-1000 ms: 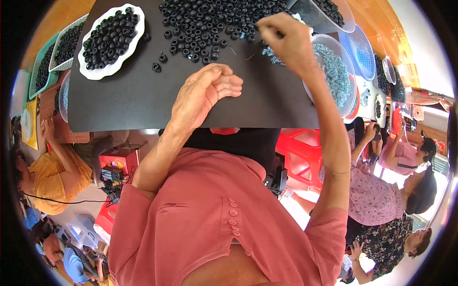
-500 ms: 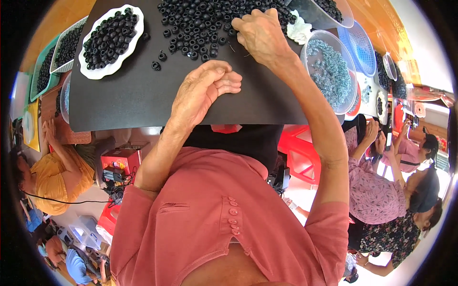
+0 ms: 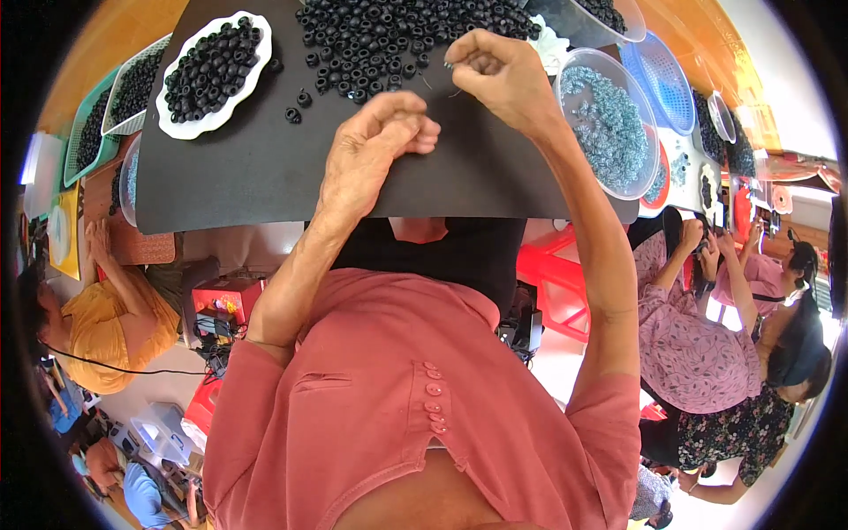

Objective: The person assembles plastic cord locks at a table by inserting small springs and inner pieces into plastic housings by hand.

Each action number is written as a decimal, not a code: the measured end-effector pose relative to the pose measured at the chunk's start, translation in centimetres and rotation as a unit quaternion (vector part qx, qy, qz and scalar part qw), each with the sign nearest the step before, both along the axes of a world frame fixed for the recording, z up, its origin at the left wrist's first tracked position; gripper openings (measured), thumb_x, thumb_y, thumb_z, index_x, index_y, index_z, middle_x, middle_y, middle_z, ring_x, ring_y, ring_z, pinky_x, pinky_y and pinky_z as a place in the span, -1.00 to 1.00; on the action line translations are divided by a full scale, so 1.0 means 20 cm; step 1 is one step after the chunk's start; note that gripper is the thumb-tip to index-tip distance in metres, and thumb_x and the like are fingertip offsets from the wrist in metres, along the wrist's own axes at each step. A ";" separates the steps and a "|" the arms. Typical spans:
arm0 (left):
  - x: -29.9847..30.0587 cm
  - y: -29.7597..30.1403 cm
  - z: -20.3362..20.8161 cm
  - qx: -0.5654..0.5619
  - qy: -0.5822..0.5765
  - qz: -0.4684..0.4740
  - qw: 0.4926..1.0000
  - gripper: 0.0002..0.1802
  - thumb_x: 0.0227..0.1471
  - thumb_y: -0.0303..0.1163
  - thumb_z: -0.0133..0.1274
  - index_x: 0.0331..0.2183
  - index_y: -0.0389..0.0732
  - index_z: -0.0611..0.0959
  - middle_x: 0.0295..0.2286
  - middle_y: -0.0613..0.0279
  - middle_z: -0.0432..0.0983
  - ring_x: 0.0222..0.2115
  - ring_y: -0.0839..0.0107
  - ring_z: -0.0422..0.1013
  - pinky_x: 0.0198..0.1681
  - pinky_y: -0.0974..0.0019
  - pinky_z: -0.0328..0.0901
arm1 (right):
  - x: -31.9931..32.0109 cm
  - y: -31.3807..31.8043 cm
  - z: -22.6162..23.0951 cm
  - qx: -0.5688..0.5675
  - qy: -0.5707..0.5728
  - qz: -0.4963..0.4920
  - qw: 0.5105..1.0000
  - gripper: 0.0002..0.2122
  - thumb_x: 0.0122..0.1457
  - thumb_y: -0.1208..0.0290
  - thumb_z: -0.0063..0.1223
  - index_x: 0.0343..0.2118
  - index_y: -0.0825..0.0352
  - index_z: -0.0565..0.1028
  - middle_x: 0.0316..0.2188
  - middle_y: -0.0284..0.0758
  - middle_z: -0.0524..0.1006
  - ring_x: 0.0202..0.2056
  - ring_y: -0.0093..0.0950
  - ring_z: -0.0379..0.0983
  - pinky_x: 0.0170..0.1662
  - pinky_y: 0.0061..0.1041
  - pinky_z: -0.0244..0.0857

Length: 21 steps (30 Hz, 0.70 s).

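My left hand (image 3: pixel 375 146) hovers over the dark table, its fingers curled and its thumb pressed against them; whatever it may hold is hidden. My right hand (image 3: pixel 508 79) is closed in a pinch beside the pile of black beads (image 3: pixel 380 40), with a tiny bluish speck at its fingertips that is too small to name. Between the hands, thin wire-like strands (image 3: pixel 427 82) show near the pile's edge. A few loose black beads (image 3: pixel 293 115) lie left of the pile. Right of my right wrist stands a clear round tub (image 3: pixel 649 168) of small translucent blue pieces (image 3: pixel 609 128).
A scalloped white plate (image 3: pixel 184 131) of black beads stands at the table's left. A clear container (image 3: pixel 640 22) with black beads, a crumpled white tissue (image 3: pixel 549 46) and a blue basket (image 3: pixel 662 84) are at the right. People sit at both sides; a red stool (image 3: pixel 556 278) is below.
My right hand has lifted off the black bead pile and moved slightly right and down, now pinched. My left hand has risen a little, its fingers more tightly curled.
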State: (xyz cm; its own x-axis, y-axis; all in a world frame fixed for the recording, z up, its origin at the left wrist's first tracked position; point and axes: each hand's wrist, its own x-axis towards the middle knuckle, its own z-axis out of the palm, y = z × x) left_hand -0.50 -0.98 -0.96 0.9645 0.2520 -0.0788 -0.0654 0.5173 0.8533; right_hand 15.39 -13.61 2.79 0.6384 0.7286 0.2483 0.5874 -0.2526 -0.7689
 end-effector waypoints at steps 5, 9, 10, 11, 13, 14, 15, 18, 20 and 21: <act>0.04 -0.02 0.03 0.179 -0.020 0.074 0.981 -0.71 0.04 -0.54 0.04 -0.13 -0.30 0.50 -0.38 0.20 0.52 -0.37 0.56 0.41 -0.27 0.47 0.32 | -0.18 -0.04 0.02 0.058 0.239 0.045 0.968 -0.86 0.03 0.52 0.05 -0.35 0.43 0.55 -0.51 -0.41 0.54 -0.43 -0.69 0.44 -0.32 -0.68 0.32; 0.04 -0.03 0.03 0.330 -0.024 0.088 0.940 -0.83 0.02 -0.51 0.07 -0.27 -0.31 0.54 -0.49 0.29 0.51 -0.45 0.61 0.39 -0.36 0.48 0.31 | -0.23 -0.06 -0.01 0.089 0.265 0.030 0.960 -0.85 0.06 0.54 0.02 -0.32 0.46 0.54 -0.46 -0.31 0.58 -0.38 -0.63 0.51 -0.25 -0.65 0.36; 0.05 -0.03 0.02 0.324 -0.028 0.086 0.942 -0.85 0.01 -0.51 0.08 -0.30 -0.31 0.54 -0.51 0.30 0.50 -0.46 0.61 0.39 -0.36 0.48 0.31 | -0.23 -0.07 -0.02 0.089 0.267 0.029 0.959 -0.85 0.06 0.54 0.02 -0.32 0.46 0.54 -0.46 -0.31 0.58 -0.38 -0.63 0.51 -0.25 -0.65 0.36; 0.05 -0.03 0.01 0.319 -0.032 0.085 0.943 -0.87 0.01 -0.51 0.09 -0.33 -0.31 0.55 -0.53 0.30 0.50 -0.46 0.61 0.39 -0.37 0.48 0.31 | -0.23 -0.08 -0.04 0.101 0.257 0.029 0.961 -0.84 0.07 0.54 0.02 -0.31 0.46 0.55 -0.47 -0.31 0.58 -0.37 -0.62 0.51 -0.25 -0.64 0.37; 0.04 -0.03 0.00 0.333 -0.035 0.086 0.938 -0.88 0.01 -0.51 0.08 -0.34 -0.32 0.54 -0.54 0.30 0.51 -0.46 0.61 0.40 -0.37 0.48 0.31 | -0.24 -0.09 -0.05 0.114 0.248 0.029 0.962 -0.84 0.08 0.54 0.02 -0.30 0.46 0.55 -0.47 -0.31 0.59 -0.37 -0.62 0.52 -0.25 -0.64 0.37; 0.04 -0.03 0.01 0.345 -0.039 0.087 0.934 -0.88 0.01 -0.51 0.08 -0.34 -0.32 0.54 -0.55 0.29 0.51 -0.47 0.61 0.40 -0.37 0.48 0.31 | -0.25 -0.10 -0.05 0.100 0.229 0.017 0.968 -0.84 0.08 0.54 0.03 -0.30 0.45 0.56 -0.48 -0.32 0.59 -0.38 -0.63 0.51 -0.26 -0.65 0.37; 0.04 -0.03 0.01 0.345 -0.038 0.087 0.934 -0.88 0.01 -0.51 0.08 -0.34 -0.32 0.54 -0.55 0.29 0.51 -0.47 0.61 0.40 -0.37 0.48 0.31 | -0.25 -0.10 -0.04 0.087 0.211 0.005 0.974 -0.85 0.08 0.53 0.05 -0.30 0.44 0.57 -0.48 -0.34 0.59 -0.39 -0.64 0.50 -0.28 -0.66 0.37; 0.03 -0.03 0.03 0.370 -0.041 0.075 0.925 -0.87 0.01 -0.51 0.09 -0.33 -0.32 0.54 -0.55 0.25 0.53 -0.47 0.58 0.42 -0.37 0.47 0.32 | -0.26 -0.11 -0.07 0.108 0.222 -0.002 0.969 -0.87 0.06 0.53 0.07 -0.33 0.41 0.59 -0.48 -0.37 0.59 -0.42 -0.67 0.48 -0.30 -0.68 0.37; 0.03 -0.03 0.05 0.404 -0.035 0.080 0.911 -0.86 0.01 -0.50 0.09 -0.32 -0.32 0.53 -0.55 0.23 0.53 -0.49 0.55 0.44 -0.38 0.45 0.32 | -0.26 -0.11 -0.08 0.114 0.220 -0.006 0.969 -0.87 0.06 0.53 0.08 -0.33 0.41 0.59 -0.49 -0.37 0.59 -0.43 -0.69 0.48 -0.31 -0.69 0.36; 0.03 -0.03 0.05 0.404 -0.034 0.080 0.910 -0.86 0.01 -0.50 0.09 -0.32 -0.32 0.53 -0.55 0.23 0.53 -0.49 0.55 0.44 -0.38 0.45 0.32 | -0.26 -0.11 -0.08 0.121 0.218 -0.010 0.968 -0.87 0.06 0.54 0.09 -0.34 0.40 0.59 -0.50 -0.38 0.59 -0.45 -0.70 0.47 -0.33 -0.70 0.36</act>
